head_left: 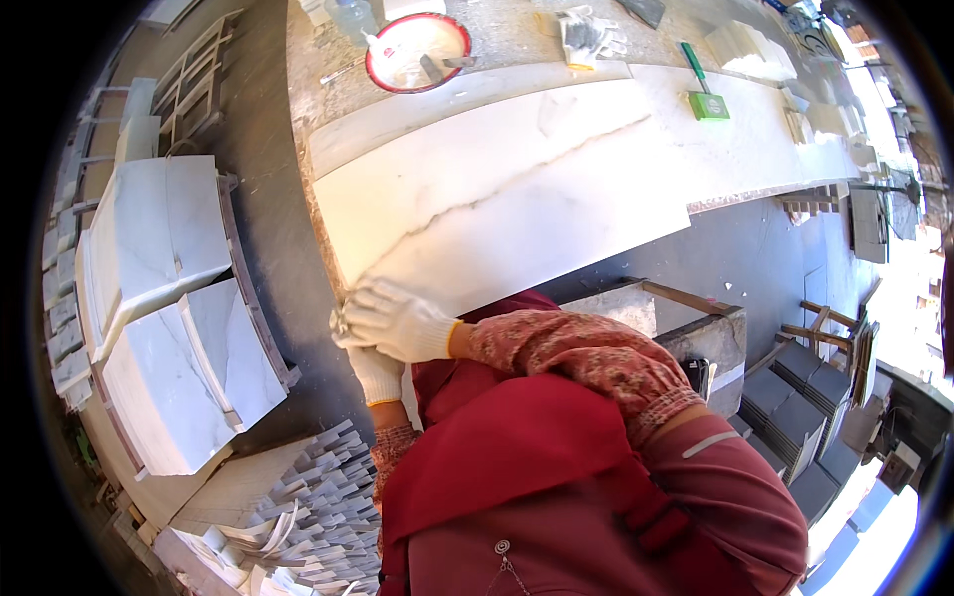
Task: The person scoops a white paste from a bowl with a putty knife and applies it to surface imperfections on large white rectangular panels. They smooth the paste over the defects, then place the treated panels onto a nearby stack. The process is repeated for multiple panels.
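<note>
Two hands in pale knitted gloves meet at the near left corner of a white marble slab (542,209) with a brownish vein. The slab lies on a worktable (507,35), stretching away from the hands and to their right, its near edge facing the wearer's red apron (517,422). The right hand (396,320) reaches across the body and lies over the corner, fingers together, partly covering the left hand (376,373), which sits just below it. Whether either one grips the slab or merely rests there, I cannot tell; the left fingers are mostly hidden.

The step in hand looks like handling or checking that corner. Moving the slab would probably call for a firm hold on its edge, with hands spread apart.

Beyond the hands are a red-rimmed bowl (405,90) and, farther right, spare gloves (591,38) and a green-handled tool (709,106). Left of the hands, well apart, stand stacked slabs (164,382).
</note>
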The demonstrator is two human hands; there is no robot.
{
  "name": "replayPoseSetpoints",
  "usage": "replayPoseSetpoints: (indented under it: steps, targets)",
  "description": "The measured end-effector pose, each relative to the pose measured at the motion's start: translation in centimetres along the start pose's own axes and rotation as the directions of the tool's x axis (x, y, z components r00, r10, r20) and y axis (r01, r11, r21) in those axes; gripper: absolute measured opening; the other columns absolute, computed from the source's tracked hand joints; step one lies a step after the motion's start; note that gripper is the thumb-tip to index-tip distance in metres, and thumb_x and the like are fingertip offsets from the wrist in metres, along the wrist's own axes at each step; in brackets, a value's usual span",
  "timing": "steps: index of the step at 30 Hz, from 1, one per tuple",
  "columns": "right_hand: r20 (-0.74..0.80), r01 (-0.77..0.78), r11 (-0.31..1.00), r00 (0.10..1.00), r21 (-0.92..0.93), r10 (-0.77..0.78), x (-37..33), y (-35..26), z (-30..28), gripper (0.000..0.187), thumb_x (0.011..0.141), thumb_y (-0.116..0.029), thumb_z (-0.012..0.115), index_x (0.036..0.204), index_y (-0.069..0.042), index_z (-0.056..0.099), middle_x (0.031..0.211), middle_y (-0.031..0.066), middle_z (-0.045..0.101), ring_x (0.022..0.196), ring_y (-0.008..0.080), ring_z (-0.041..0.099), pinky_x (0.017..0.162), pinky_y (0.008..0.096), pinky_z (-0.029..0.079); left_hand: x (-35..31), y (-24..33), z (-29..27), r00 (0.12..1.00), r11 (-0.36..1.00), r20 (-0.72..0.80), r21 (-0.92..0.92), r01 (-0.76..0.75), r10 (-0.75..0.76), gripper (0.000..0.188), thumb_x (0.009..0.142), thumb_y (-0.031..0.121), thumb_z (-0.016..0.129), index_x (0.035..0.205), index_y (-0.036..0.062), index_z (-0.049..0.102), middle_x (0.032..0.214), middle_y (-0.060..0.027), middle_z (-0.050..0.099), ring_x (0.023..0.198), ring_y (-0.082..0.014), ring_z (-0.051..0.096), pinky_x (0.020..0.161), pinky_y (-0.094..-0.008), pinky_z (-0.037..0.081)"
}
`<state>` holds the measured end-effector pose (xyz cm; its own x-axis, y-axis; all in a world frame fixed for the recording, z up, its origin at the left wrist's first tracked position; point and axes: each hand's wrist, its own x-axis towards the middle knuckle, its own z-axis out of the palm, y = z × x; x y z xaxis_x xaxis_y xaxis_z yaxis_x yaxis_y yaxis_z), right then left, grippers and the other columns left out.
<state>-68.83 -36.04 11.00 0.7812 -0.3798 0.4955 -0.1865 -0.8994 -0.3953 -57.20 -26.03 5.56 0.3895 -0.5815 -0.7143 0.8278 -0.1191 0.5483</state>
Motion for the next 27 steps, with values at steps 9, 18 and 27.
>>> replayPoseSetpoints:
  steps: [9,18,27]
  targets:
    - [-0.016,-0.175,0.984,0.985,-0.043,0.175,-10.3,5.8,-7.6,0.038,0.079,-0.018,0.063,0.117,-0.016,0.062,0.124,0.0002,0.06,0.126,0.0225,0.052,0.118,0.0427,0.032,-0.8,0.3,-1.5,0.921,0.39,0.163,0.869,-0.304,0.355,0.062,0.105,0.049,0.039,0.145,0.0016,0.04,0.14,-0.0139,0.053,0.126,-0.0263,0.052,0.108,-0.0429,0.039]
    - [-0.799,-0.991,0.129,0.098,-0.027,0.593,-40.8,17.8,-25.8,0.04,0.1,-0.019,0.05,0.139,-0.014,0.053,0.126,0.014,0.065,0.087,0.0296,0.072,0.079,0.04,0.057,-0.8,1.1,-1.0,0.891,0.311,0.11,0.912,-0.266,0.44,0.058,0.106,0.043,0.042,0.145,0.0004,0.039,0.14,-0.0159,0.053,0.125,-0.027,0.052,0.11,-0.0477,0.036]
    - [-0.333,-0.584,-0.047,-0.525,0.811,0.783,-52.5,11.6,-19.8,0.054,0.105,-0.043,0.044,0.14,-0.003,0.056,0.112,0.0075,0.07,0.092,0.0174,0.065,0.082,0.0327,0.05,-1.5,-5.6,8.2,0.494,-0.751,0.865,0.385,-0.537,0.09,0.065,0.104,0.046,0.038,0.155,0.0052,0.032,0.157,-0.0204,0.036,0.148,-0.042,0.025,0.122,-0.057,0.012]
